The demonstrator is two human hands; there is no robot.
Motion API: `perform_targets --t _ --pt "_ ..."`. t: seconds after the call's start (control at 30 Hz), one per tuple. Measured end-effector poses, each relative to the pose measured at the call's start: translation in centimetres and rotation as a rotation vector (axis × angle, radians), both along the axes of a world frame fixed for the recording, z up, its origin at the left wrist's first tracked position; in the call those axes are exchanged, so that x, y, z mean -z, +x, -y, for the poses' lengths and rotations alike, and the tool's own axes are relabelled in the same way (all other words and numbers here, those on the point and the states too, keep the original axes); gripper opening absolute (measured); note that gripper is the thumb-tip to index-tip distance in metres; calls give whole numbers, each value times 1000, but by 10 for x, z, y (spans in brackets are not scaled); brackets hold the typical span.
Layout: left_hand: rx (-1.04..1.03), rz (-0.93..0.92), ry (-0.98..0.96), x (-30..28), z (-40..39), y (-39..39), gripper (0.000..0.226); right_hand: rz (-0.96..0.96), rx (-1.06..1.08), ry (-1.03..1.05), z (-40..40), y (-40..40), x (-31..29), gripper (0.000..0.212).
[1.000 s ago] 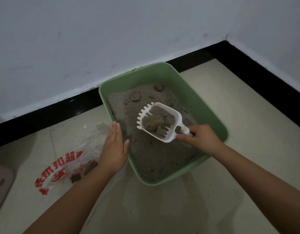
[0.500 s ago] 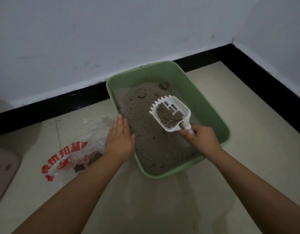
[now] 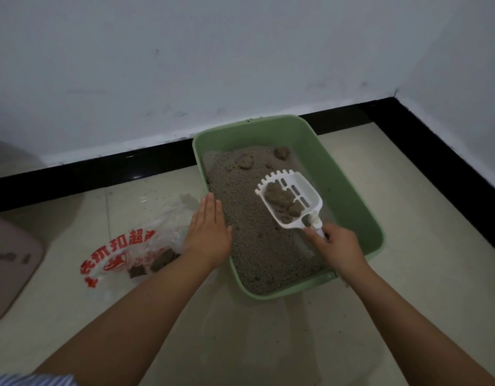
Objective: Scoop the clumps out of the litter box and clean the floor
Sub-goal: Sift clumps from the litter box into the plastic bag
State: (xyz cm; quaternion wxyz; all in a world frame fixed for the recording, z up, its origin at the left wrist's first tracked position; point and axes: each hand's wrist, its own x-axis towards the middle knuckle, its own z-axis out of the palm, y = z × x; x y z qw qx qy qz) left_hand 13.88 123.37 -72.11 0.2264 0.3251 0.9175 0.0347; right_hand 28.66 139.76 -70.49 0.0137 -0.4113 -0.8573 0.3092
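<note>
Pale tiled floor (image 3: pixel 407 204), green litter box (image 3: pixel 352 207), plastic bag (image 3: pixel 135 246), grey mat (image 3: pixel 9 263)

You look through one head camera, aimed forward and steeply down, close enough that your forearms fill the lower frame. The box (image 3: pixel 349 174) sits centre, the wall (image 3: pixel 213 65) fills the top, the floor (image 3: pixel 407 218) spreads on both sides.

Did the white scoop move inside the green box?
Yes. The white scoop, held by the right hand, drifted from the middle of the green box toward its right wall, still carrying clumps.
</note>
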Motion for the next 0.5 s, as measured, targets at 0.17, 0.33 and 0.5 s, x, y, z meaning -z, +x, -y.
perform_targets --t 0.17,0.33,0.5 --pt "-16 10 11 -3 1 2 61 -33 7 6 5 4 3 31" --pt "-14 46 33 -1 3 6 61 -94 17 -8 17 5 -7 35" --pt "18 72 150 -1 15 -3 61 -36 -52 9 31 -7 -11 44"
